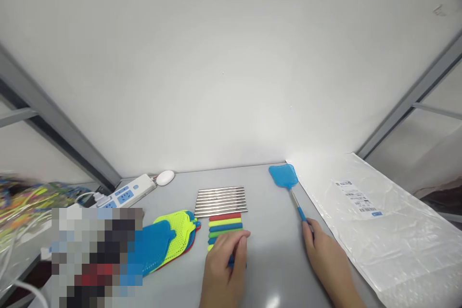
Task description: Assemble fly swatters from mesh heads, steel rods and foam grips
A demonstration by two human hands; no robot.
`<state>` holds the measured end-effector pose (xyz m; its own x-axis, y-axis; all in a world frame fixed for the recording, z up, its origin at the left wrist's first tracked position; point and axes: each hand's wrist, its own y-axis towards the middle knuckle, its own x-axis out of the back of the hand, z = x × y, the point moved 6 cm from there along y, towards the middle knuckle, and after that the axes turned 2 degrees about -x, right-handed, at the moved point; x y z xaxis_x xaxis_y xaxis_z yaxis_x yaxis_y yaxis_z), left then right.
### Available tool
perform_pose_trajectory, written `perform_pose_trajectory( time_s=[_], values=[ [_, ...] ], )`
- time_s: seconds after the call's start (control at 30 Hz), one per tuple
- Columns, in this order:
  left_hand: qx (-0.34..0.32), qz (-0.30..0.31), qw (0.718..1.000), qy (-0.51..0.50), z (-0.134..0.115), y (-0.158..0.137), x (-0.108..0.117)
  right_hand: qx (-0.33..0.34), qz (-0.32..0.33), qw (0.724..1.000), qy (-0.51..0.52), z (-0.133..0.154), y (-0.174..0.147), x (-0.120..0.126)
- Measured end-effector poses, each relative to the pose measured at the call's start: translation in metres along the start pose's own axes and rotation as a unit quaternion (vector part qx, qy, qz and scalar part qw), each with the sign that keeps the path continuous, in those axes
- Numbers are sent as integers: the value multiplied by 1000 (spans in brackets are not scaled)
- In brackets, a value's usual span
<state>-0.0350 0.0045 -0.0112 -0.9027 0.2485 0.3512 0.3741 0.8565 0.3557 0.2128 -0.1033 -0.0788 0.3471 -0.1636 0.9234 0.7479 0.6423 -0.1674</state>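
My right hand [327, 255] is wrapped round the blue grip of a fly swatter [284, 175]. Its blue head points away from me and a metal rod joins head and grip. My left hand [225, 262] is over a row of coloured plastic handles [225, 223] in red, yellow, blue and green, covering the nearer ones. Its fingers are bent, thumb and index tips close together; anything between them is hidden. Just beyond the handles lie several metal rods [221, 201] side by side. To the left, loose swatter heads [176, 236] overlap in blue, yellow and red.
A white plastic package [364, 221] with a label covers the table's right side. At the back left are a power strip [133, 192] and a white oval object [165, 177]. Coloured items in clear wrapping [32, 211] lie far left. A blurred patch hides the lower left.
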Motion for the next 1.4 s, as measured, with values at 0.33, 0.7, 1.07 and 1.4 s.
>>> perform_pose_trajectory(
  time_s=[0.33, 0.7, 1.07, 1.4],
  values=[
    [-58, -10, 997, -50, -14, -15, -16, -14, -49, 997, -51, -1, -5, -6],
    [-134, 86, 987, 29, -10, -22, -6, 14, -93, 995, 13, -7, -12, 2],
    [-177, -5, 936, 304, 8, -45, 34, 103, -151, 949, 256, 9, -23, 32],
    [-134, -8, 921, 365, 7, -48, 31, 401, 19, 891, 214, 138, -27, 78]
  ],
)
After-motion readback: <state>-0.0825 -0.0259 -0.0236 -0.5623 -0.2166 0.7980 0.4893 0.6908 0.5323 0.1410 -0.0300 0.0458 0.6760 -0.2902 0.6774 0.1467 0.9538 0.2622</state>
